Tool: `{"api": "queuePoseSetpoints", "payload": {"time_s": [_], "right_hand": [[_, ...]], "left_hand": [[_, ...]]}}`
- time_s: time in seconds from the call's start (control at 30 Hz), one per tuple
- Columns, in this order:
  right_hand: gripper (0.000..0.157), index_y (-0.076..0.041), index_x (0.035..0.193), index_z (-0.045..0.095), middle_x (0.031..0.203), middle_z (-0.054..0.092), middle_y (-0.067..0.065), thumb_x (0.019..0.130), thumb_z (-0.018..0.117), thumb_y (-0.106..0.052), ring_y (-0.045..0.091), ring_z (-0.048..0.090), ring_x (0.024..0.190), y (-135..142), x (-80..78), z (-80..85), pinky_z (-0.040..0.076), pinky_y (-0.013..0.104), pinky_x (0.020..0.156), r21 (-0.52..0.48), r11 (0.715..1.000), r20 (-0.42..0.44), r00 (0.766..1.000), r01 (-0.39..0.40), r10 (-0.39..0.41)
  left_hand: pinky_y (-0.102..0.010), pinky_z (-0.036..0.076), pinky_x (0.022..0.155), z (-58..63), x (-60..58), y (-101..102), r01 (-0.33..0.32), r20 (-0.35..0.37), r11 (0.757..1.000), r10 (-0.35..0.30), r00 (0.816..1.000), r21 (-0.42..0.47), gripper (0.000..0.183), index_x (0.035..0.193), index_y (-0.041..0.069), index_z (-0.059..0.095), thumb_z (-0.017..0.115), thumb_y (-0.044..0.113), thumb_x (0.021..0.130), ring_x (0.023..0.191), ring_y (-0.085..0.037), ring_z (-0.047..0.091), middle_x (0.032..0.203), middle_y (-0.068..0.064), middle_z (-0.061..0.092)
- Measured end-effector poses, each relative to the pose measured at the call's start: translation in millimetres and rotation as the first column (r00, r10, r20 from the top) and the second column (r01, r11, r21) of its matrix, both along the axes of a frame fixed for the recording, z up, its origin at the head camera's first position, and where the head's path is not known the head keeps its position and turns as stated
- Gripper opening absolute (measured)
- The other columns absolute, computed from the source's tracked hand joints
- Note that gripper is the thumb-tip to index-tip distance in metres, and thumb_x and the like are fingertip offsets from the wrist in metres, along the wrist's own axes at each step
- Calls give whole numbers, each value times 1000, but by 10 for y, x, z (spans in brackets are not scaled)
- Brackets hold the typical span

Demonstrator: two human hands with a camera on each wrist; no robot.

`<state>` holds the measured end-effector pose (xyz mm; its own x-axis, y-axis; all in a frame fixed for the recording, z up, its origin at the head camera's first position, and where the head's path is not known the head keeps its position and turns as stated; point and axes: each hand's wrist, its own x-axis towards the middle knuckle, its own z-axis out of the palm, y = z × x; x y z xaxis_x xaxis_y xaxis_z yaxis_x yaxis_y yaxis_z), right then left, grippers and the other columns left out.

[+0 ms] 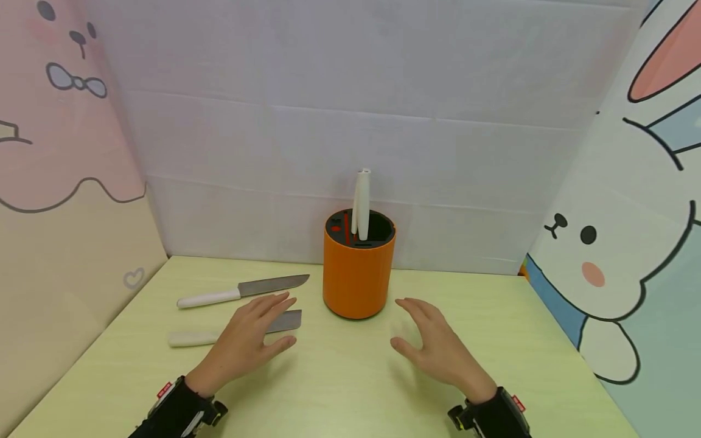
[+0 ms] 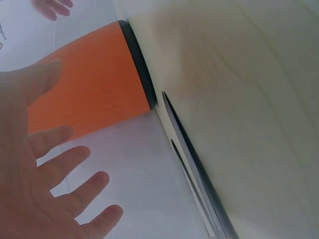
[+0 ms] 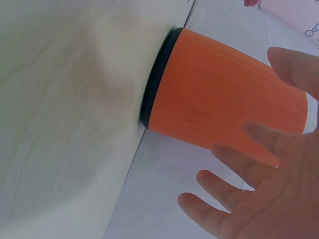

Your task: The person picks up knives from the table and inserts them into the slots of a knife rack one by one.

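Grip: your left hand (image 1: pixel 246 337) and right hand (image 1: pixel 438 348), fingers loosely spread
Holder (image 1: pixel 358 277): smooth orange cylinder
Knife (image 1: pixel 241 292): pointed metal blade
Cleaver (image 1: pixel 286 321): square-ended blade
Wrist label (image 1: pixel 518 403): red, unreadable

Smooth metal blades (image 1: pixel 274 285), wood-grained tabletop (image 1: pixel 350 377)

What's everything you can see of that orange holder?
The orange holder is a round, smooth, plastic-looking container with a dark base band and a dark slotted top marked with red. White handles rise from the top. It stands upright on the pale table, in front of the white backdrop; nothing holds it.
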<state>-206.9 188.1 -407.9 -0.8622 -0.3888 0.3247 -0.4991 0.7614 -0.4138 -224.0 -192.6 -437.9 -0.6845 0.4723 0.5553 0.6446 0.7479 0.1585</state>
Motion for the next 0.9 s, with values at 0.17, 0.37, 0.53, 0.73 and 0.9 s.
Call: {"api": "queuePoseSetpoints", "payload": {"time_s": [0.17, 0.37, 0.53, 0.73, 0.9], "right_hand": [[67, -21, 145, 38, 146, 36, 3, 89, 64, -47, 22, 31, 132, -2, -1, -13, 38, 51, 101, 17, 1000, -10, 1000, 0, 0], [68, -22, 145, 38, 145, 36, 2, 88, 65, -48, 22, 31, 132, 4, -10, -43, 38, 51, 101, 28, 1000, -18, 1000, -2, 2], [68, -22, 145, 38, 145, 37, 2, 88, 66, -47, 21, 32, 131, -8, -7, -37, 38, 50, 101, 31, 999, -15, 1000, -12, 12], [69, -21, 145, 38, 144, 37, 2, 87, 67, -46, 21, 32, 131, -9, 14, -6, 37, 50, 102, 36, 999, -8, 1000, 1, -1], [69, -21, 145, 38, 145, 37, 2, 87, 67, -46, 21, 32, 131, 3, 12, -10, 37, 49, 102, 41, 999, -6, 1000, 1, 0]], "left_hand": [[-58, 39, 90, -22, -9, -13, -6, 3, 1000, 6, 1000, -13, 70, 140, 16, 47, 72, 46, 83, 125, -29, 42, 140, -7, 47], [-57, 39, 92, -13, -38, -118, -27, -22, 998, 26, 999, -53, 72, 140, 15, 48, 76, 42, 79, 122, -30, 44, 137, -8, 50], [-56, 40, 90, -21, -47, -315, -65, -21, 994, 63, 998, -85, 75, 140, 17, 47, 77, 42, 76, 119, -29, 47, 133, -6, 53], [-57, 40, 88, -81, -38, -631, -124, -19, 983, 122, 992, -136, 74, 137, 13, 51, 79, 42, 74, 116, -32, 49, 129, -9, 55], [-59, 42, 83, -114, -20, -859, -173, -29, 967, 170, 985, -185, 70, 132, 12, 56, 80, 39, 72, 112, -34, 52, 126, -11, 57]]}}
